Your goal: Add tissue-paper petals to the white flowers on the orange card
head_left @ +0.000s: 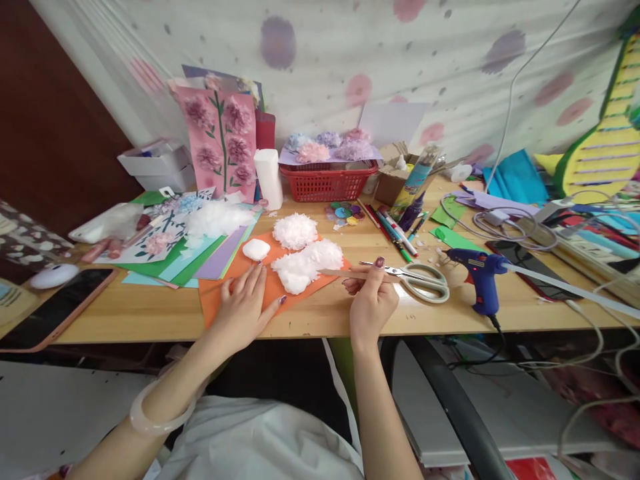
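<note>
On the orange paper [213, 300] my left hand [245, 297] lies flat with its fingers stretched out, its fingertips close to a small smooth white pad [256, 250]. My right hand [373, 293] pinches a thin, flat tan stick [337, 273]. The stick's far end reaches the edge of a white fluffy piece [305, 267], which looks like cotton. Behind it, a round ruffled white pompom [295, 231] rests on the paper. Scissors [425, 281] with pale handles lie just right of my right hand, their blades partly beside its fingers.
A blue glue gun [480, 273] stands at the right front, with cables behind it. Several pens [393, 230] lie mid-table. A red basket [327, 181] with paper flowers stands at the back. Coloured papers [215, 257] and a phone [65, 307] are on the left.
</note>
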`<state>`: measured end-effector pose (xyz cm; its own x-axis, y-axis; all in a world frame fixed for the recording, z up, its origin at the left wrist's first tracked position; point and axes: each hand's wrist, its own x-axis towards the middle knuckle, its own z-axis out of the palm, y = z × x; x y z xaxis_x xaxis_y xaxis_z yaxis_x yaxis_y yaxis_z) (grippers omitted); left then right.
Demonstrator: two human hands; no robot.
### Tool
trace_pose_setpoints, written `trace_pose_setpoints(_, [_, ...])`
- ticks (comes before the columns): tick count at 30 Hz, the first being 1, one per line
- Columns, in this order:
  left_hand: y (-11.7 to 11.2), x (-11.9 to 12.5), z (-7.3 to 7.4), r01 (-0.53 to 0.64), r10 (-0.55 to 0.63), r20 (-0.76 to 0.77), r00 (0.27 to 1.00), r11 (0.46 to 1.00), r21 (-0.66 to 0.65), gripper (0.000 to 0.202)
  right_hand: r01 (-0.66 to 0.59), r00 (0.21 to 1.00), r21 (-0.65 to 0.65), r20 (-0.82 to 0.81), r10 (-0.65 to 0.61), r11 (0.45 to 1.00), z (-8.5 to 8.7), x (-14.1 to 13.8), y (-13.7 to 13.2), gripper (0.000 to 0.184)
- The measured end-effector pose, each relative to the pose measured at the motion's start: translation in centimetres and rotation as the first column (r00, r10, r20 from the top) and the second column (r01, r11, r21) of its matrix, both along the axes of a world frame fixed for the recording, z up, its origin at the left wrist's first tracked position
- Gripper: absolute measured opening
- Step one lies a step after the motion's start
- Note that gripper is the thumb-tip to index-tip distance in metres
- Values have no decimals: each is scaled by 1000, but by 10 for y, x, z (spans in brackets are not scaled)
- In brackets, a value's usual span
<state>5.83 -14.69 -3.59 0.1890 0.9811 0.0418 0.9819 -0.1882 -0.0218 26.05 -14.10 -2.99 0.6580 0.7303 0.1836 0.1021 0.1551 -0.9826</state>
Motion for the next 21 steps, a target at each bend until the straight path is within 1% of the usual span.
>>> trace_pose_setpoints(4, [0, -1, -3, 10, -10, 6, 1000, 1000, -2, 69, -89, 995, -55, 48, 92, 995, -1, 0, 2, 69])
trace_pose_setpoints(7, [1, -4, -3, 34, -34, 12, 999, 999, -9, 69, -60, 996, -60, 59, 63, 996, -2, 1, 5, 68])
trace_pose_setpoints(9, [2, -9, -1, 63, -63, 26, 998, 998, -22, 71, -29, 999, -51, 32, 31, 998, -2, 2, 5, 67])
trace_pose_setpoints(11, [6, -16, 6, 111, -107, 71, 992, 992, -56, 74, -6, 1000, -31, 10, 7, 1000, -1, 3, 2, 66])
trace_pose_setpoints(13, [11, -26, 15, 178, -161, 156, 974, 979, -100, 74, -11, 1000, -1, 10, 11, 1000, 0, 3, 0, 63])
trace_pose_setpoints(15, [18, -37, 26, 257, -219, 261, 940, 959, -121, 66, -51, 999, 14, 13, 51, 999, 2, 1, -1, 62])
trace_pose_setpoints(18, [31, -50, 38, 355, -292, 376, 879, 929, -108, 52, -152, 988, -29, 19, 153, 988, 3, -6, 2, 60])
trace_pose_setpoints(20, [38, -57, 40, 389, -321, 398, 860, 916, -102, 47, -181, 982, -71, 33, 184, 981, 4, -11, 6, 60])
trace_pose_setpoints(21, [41, -61, 39, 397, -329, 395, 858, 912, -101, 46, -175, 983, -94, 43, 179, 980, 4, -13, 8, 59])
